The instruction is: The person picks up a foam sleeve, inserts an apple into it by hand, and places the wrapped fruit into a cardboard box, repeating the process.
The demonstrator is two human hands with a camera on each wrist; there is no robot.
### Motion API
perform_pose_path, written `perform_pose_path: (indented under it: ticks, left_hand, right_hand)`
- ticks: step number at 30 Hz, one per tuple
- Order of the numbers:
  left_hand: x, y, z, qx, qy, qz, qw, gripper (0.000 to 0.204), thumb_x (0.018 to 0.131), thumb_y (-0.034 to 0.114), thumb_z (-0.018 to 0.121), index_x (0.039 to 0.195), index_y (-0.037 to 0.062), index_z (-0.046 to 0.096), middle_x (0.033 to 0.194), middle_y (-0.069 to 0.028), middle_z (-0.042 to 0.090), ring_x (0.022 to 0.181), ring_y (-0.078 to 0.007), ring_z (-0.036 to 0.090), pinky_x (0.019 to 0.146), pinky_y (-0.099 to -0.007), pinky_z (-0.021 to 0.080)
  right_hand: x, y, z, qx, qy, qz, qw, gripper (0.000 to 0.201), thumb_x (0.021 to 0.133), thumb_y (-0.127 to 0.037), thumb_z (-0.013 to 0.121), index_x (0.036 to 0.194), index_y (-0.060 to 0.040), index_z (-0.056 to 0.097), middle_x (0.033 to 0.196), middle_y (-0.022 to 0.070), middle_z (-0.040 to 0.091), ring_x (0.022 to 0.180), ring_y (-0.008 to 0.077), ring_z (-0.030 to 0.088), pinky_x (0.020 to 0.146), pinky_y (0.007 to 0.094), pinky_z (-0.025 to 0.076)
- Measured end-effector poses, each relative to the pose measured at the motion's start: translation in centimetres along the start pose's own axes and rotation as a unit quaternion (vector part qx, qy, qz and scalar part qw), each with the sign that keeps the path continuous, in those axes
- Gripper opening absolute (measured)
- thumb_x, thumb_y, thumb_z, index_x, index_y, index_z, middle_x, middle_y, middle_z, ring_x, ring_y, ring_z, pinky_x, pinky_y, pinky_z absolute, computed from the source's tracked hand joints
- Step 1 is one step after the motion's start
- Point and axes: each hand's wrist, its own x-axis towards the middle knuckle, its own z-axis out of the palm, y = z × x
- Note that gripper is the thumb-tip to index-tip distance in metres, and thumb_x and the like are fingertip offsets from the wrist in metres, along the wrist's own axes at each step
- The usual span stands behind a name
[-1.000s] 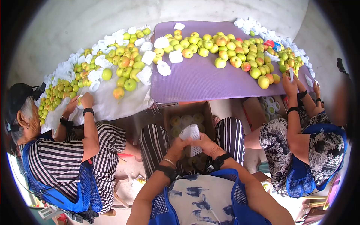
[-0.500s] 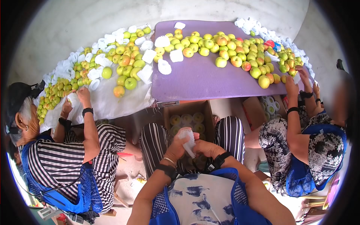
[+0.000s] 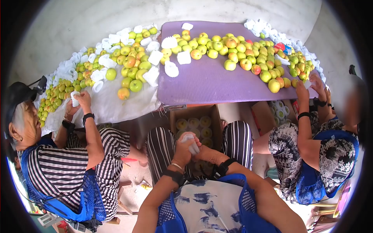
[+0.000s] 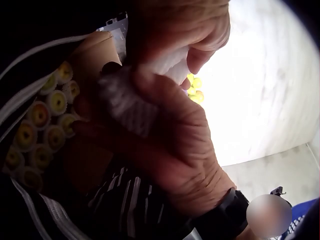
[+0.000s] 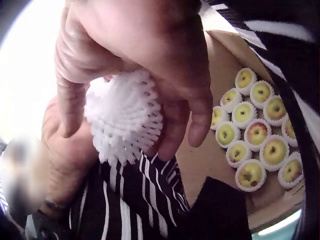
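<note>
A white foam net sleeve is between my two hands, over the lap. My left hand grips it from the left, and my right hand holds its lower right side. In the right wrist view the frilled edge of the foam net sleeve shows between the thumb and fingers of my right hand; my left hand is behind it. Whatever is inside the sleeve is hidden. Below stands a cardboard box with several sleeved apples.
A purple mat bears many loose apples and a few foam sleeves. More apples lie on white sheeting at left. One person sits at left and another at right, each handling foam sleeves.
The foam net sleeve, upright and spread between both hands a second ago, has tilted down into my left hand's grip. The person at left has raised a sleeved piece higher.
</note>
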Motion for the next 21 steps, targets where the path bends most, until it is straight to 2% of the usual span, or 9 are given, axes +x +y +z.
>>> perform_pose_path:
  ticks: [2,4,7,8,11,14,17,18,21]
  left_hand:
    - [-0.1,0.1,-0.1,-0.045,-0.003,0.003,0.999,0.020,0.080,0.010,0.056,0.099,0.0053,0.053,0.078,-0.0081,0.055,0.072,-0.0207,0.056,0.073,-0.0367,0.048]
    - [0.1,0.1,-0.2,-0.079,-0.018,0.017,0.997,0.016,0.082,0.015,0.056,0.096,0.0060,0.053,0.075,-0.0071,0.053,0.070,-0.0202,0.053,0.072,-0.0381,0.048]
    - [0.6,-0.2,-1.1,-0.115,-0.038,0.047,0.992,0.021,0.088,0.027,0.057,0.085,0.0068,0.051,0.068,-0.0042,0.047,0.065,-0.0178,0.048,0.069,-0.0389,0.047]
    - [0.3,0.4,-0.5,-0.077,-0.022,0.067,0.995,0.031,0.089,0.034,0.054,0.074,0.0082,0.046,0.064,-0.0037,0.043,0.062,-0.0168,0.045,0.067,-0.0376,0.046]
    - [0.0,0.8,-0.4,-0.020,-0.050,0.108,0.993,0.037,0.092,0.037,0.048,0.068,0.0090,0.043,0.061,-0.0039,0.041,0.060,-0.0166,0.044,0.067,-0.0364,0.045]
    - [-0.3,1.7,0.1,-0.003,0.007,0.113,0.994,0.043,0.095,0.040,0.040,0.065,0.0095,0.041,0.058,-0.0033,0.039,0.058,-0.0162,0.042,0.065,-0.0345,0.043]
    - [-0.4,2.4,-0.4,0.018,0.036,0.125,0.991,0.043,0.096,0.041,0.039,0.066,0.0099,0.040,0.056,-0.0017,0.037,0.055,-0.0140,0.040,0.062,-0.0312,0.042]
    - [-0.6,2.5,-0.5,0.029,0.043,0.122,0.991,0.043,0.096,0.041,0.038,0.066,0.0100,0.040,0.056,-0.0013,0.037,0.055,-0.0135,0.040,0.061,-0.0304,0.041]
    - [-1.1,2.8,-0.3,0.047,0.047,0.126,0.990,0.043,0.096,0.041,0.038,0.066,0.0106,0.039,0.056,-0.0002,0.036,0.052,-0.0118,0.037,0.058,-0.0282,0.040]
  right_hand:
    - [1.2,2.2,-0.1,-0.052,0.042,-0.047,0.997,0.047,0.067,-0.020,0.073,0.106,-0.0009,0.055,0.096,0.0109,0.061,0.088,0.0186,0.058,0.075,0.0308,0.046]
    - [0.2,0.6,0.0,-0.107,0.080,-0.096,0.986,0.031,0.073,-0.019,0.068,0.097,-0.0016,0.061,0.090,0.0143,0.063,0.085,0.0218,0.060,0.074,0.0334,0.046]
    - [0.4,0.6,0.5,-0.211,0.087,-0.114,0.967,0.023,0.077,-0.016,0.063,0.096,-0.0035,0.062,0.085,0.0163,0.064,0.082,0.0251,0.061,0.074,0.0336,0.046]
    - [0.5,0.5,0.7,-0.258,0.107,-0.116,0.953,0.024,0.078,-0.020,0.061,0.096,-0.0044,0.062,0.086,0.0172,0.064,0.082,0.0278,0.062,0.073,0.0355,0.047]
    - [1.0,-0.4,1.9,-0.389,0.163,-0.119,0.899,0.030,0.082,-0.032,0.054,0.096,-0.0074,0.063,0.089,0.0202,0.064,0.082,0.0358,0.062,0.071,0.0413,0.048]
    - [0.8,-2.2,3.2,-0.388,0.187,-0.046,0.901,0.036,0.080,-0.040,0.053,0.094,-0.0083,0.063,0.091,0.0197,0.064,0.084,0.0370,0.061,0.071,0.0441,0.048]
    - [1.3,-2.2,3.2,-0.390,0.170,-0.082,0.901,0.035,0.077,-0.039,0.057,0.093,-0.0080,0.062,0.092,0.0186,0.064,0.086,0.0369,0.061,0.072,0.0434,0.048]
    - [0.0,-4.0,3.5,-0.365,0.143,-0.123,0.912,0.034,0.075,-0.035,0.060,0.093,-0.0054,0.062,0.092,0.0183,0.064,0.086,0.0368,0.061,0.072,0.0432,0.048]
    - [-1.1,-3.9,4.3,-0.318,0.215,-0.255,0.888,0.030,0.073,-0.028,0.063,0.092,-0.0040,0.062,0.090,0.0181,0.064,0.085,0.0359,0.061,0.072,0.0416,0.048]
